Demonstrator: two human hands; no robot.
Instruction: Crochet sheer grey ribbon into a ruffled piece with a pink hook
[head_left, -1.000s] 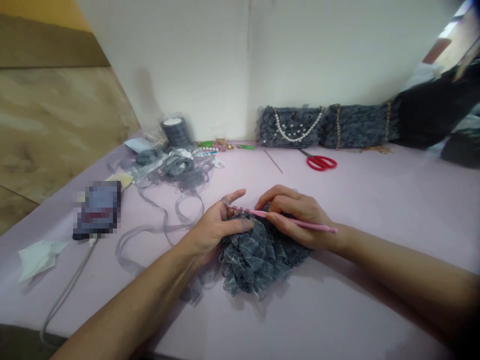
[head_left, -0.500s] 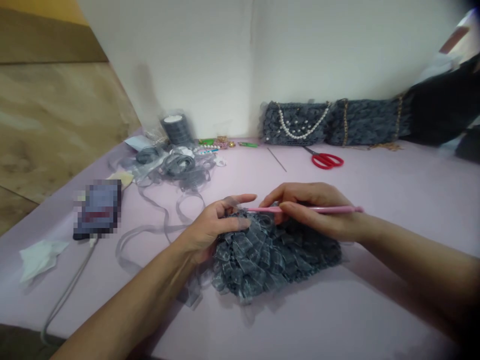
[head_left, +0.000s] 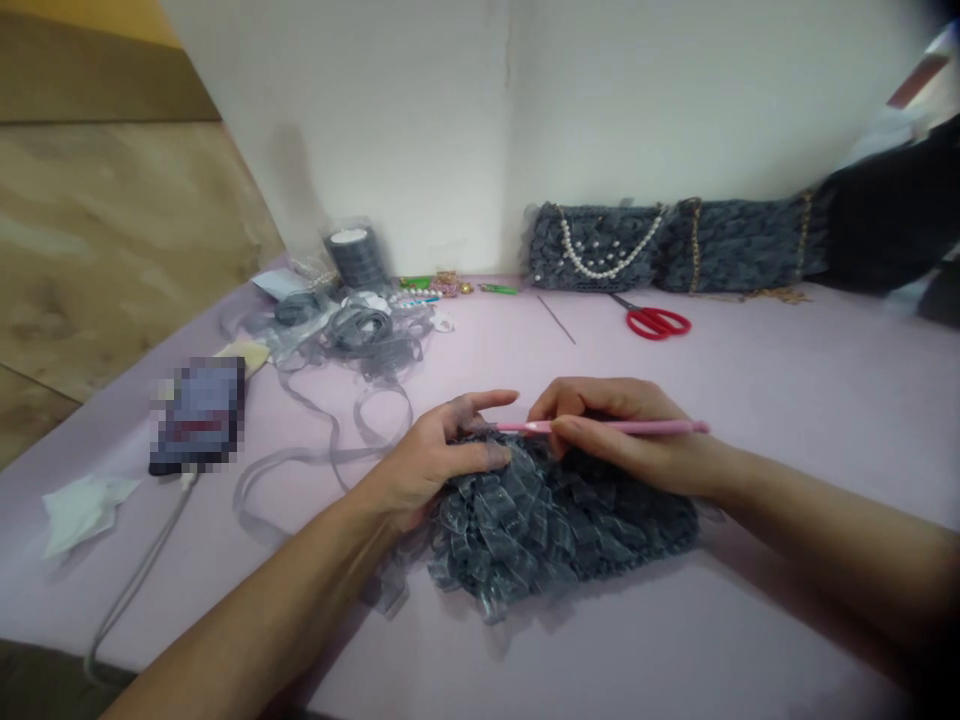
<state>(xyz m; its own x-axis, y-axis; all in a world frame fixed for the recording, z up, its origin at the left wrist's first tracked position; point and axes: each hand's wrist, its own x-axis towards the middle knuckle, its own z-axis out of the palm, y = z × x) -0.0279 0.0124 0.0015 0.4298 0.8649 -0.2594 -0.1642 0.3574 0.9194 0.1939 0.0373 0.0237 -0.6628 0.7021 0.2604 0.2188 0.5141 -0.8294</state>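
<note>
A ruffled grey ribbon crochet piece lies on the lilac table in front of me. My left hand pinches its upper left edge, thumb on the fabric and forefinger stretched out with sheer ribbon over it. My right hand is closed on a pink crochet hook, held level with its tip pointing left into the fabric by my left fingertips. A strand of grey ribbon trails left from the work.
Loose grey ribbon and spools pile at the back left. Two finished grey bags lean on the wall, red scissors before them. A thin needle, a blurred phone with cable, and crumpled paper lie on the table.
The crochet piece has spread out to the right. The pink hook has levelled from a slant to horizontal, and both hands have shifted slightly right.
</note>
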